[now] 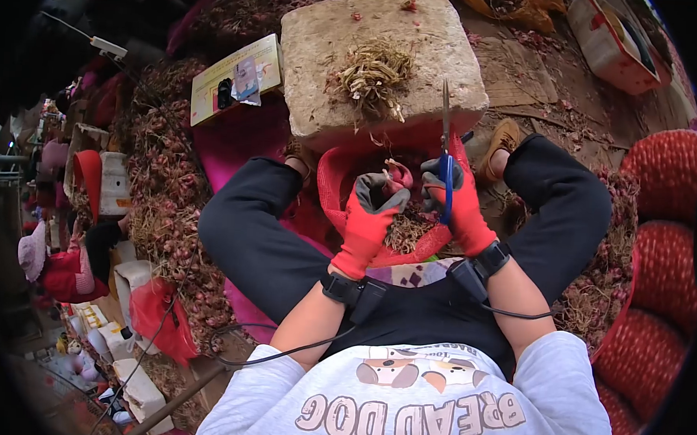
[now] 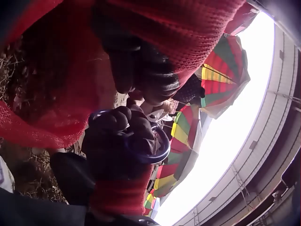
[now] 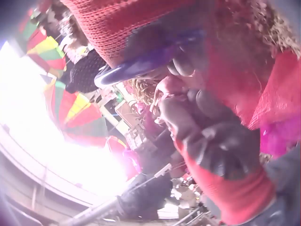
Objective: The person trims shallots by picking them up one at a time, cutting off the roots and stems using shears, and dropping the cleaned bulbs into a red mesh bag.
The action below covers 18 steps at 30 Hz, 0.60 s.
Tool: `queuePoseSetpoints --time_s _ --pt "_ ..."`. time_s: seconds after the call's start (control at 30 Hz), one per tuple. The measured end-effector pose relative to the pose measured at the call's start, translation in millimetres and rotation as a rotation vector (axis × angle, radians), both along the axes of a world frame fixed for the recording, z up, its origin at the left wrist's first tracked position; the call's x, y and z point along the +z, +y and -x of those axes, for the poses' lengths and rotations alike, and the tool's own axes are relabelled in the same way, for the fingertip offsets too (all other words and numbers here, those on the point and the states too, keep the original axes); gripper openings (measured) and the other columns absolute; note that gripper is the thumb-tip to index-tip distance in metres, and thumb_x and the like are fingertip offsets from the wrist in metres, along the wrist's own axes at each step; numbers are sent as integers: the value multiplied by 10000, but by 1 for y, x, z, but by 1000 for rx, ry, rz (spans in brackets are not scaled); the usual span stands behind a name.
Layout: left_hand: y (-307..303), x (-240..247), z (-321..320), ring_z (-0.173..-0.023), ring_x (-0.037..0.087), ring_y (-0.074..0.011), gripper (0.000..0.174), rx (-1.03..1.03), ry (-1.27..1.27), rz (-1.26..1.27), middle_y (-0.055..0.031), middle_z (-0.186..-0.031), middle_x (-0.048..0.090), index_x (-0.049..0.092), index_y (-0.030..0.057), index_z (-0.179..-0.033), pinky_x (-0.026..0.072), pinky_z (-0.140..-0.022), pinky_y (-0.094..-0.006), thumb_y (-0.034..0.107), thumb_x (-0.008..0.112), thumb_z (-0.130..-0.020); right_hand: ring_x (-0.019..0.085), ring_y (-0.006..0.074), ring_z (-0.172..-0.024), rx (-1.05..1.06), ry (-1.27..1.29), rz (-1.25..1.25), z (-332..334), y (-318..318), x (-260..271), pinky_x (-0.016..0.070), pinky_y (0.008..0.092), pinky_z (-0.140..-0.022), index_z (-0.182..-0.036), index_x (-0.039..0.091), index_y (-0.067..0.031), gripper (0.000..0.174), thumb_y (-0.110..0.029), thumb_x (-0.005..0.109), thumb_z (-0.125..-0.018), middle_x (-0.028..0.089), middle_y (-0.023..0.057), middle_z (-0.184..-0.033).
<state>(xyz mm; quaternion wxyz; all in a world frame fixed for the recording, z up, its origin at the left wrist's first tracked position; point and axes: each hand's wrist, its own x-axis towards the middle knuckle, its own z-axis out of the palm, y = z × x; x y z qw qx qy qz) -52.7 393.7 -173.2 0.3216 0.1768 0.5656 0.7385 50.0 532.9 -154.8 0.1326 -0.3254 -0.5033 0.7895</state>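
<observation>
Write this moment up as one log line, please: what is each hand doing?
left hand: pinches shallot | right hand: grips blue-handled scissors, blades up | under hands: red mesh bag | ahead: stone block with cut roots

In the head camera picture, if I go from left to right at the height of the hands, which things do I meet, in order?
In order: heap of shallots → left knee → left hand, holding a shallot → right hand, gripping scissors → right knee → red mesh sacks.

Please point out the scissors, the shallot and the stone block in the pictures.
scissors (image 1: 446, 136), head view, on the metal blade.
shallot (image 1: 399, 174), head view, on the reddish bulb.
stone block (image 1: 326, 43), head view, on its bare top.
</observation>
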Motion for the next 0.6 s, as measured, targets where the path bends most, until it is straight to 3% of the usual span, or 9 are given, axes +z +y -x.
queuePoseSetpoints --time_s 0.1,0.2,0.23,0.33,0.43,0.6 --pt "0 4 4 -840 576 -100 322 -32 115 73 -25 -920 579 521 43 -1037 496 -752 -242 -57 677 -774 630 159 -773 -1 278 -410 8 -7 16 511 281 -683 -1085 544 -41 303 -17 646 -800 629 55 -880" --pt "-1 13 5 -838 588 -128 329 -52 444 232 -41 -935 566 544 38 -1013 488 -747 -261 -11 711 -734 640 178 -850 99 206 -642 12 -9 30 504 295 -744 -1094 534 -40 316 -18 651 -801 640 74 -909" --pt "-2 14 6 -841 595 -144 337 -52 582 293 -50 -947 559 553 36 -1004 485 -749 -270 7 726 -716 647 243 -826 162 195 -790 12 -6 32 499 322 -716 -1108 521 -34 342 -42 657 -795 634 123 -906" --pt "-8 18 6 -834 615 -175 341 -87 534 254 -65 -935 552 568 44 -989 495 -717 -298 17 734 -692 636 312 -823 255 28 -933 11 -8 29 493 353 -705 -1125 512 -40 367 -59 655 -788 626 158 -906" --pt "-7 19 10 -832 625 -170 333 -103 849 264 -59 -954 549 571 51 -996 499 -704 -294 4 721 -703 613 365 -826 99 20 -971 13 -16 21 488 379 -701 -1125 507 -38 365 -72 644 -789 616 185 -906" --pt "4 12 -6 -793 611 -135 334 -16 499 88 -55 -933 579 541 53 -1049 506 -720 -267 -37 680 -759 633 326 -847 -67 -12 -684 10 -23 5 488 368 -730 -1105 500 -9 339 -42 625 -792 626 177 -907"
